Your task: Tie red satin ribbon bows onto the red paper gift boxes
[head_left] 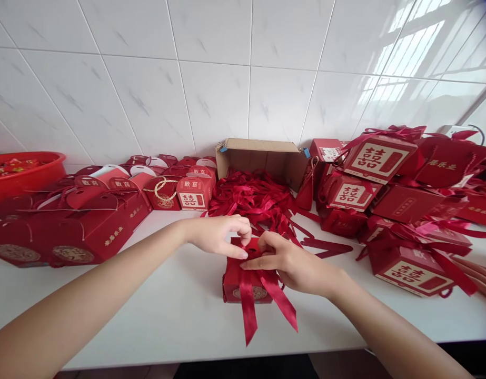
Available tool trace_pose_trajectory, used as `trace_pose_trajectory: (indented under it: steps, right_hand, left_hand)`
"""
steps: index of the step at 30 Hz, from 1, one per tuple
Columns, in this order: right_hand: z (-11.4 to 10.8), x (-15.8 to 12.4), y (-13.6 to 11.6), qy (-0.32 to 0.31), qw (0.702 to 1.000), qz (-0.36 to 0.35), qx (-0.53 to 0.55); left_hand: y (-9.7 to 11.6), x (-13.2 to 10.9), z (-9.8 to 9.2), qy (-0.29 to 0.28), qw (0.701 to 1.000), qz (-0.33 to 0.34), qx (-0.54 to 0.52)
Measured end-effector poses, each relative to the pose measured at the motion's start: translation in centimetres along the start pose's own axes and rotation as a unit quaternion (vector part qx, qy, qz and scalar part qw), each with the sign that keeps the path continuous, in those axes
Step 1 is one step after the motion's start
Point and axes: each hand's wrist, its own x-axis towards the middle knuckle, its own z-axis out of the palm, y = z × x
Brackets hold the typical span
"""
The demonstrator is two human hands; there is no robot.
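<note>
A small red gift box (231, 281) stands on the white counter (175, 310) in front of me. A red ribbon (262, 300) is tied over its top, and two ribbon tails hang down its front. My left hand (219, 235) pinches the ribbon at the top of the box with bent fingers. My right hand (290, 260) pinches the same ribbon from the right side, fingertips close to those of the left.
A heap of loose red ribbons (258, 197) spills from an open cardboard box (262, 155) behind. Untied red boxes (72, 226) lie at left beside a red basin (25, 171). Ribbon-tied red boxes (404, 210) are piled at right. A tiled wall stands behind.
</note>
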Motion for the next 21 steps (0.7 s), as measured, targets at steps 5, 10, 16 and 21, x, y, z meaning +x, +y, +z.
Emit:
trace_pose_trajectory:
  steps: [5, 10, 16, 21]
  right_hand:
    - [0.2, 0.0, 0.1, 0.001, 1.0, -0.017, 0.002]
    - [0.5, 0.0, 0.5, 0.015, 1.0, -0.019, 0.009]
    - [0.6, -0.1, 0.6, 0.034, 0.998, -0.023, 0.046]
    - [0.7, -0.2, 0.6, 0.042, 0.997, -0.022, 0.064]
  left_hand:
    - [-1.2, 0.3, -0.2, -0.003, 0.997, -0.021, -0.078]
    - [-1.6, 0.1, 0.3, -0.01, 0.996, -0.036, -0.078]
    - [-1.5, -0.2, 1.1, 0.02, 0.992, -0.023, -0.122]
    - [-1.5, -0.4, 2.4, 0.117, 0.983, -0.017, -0.143]
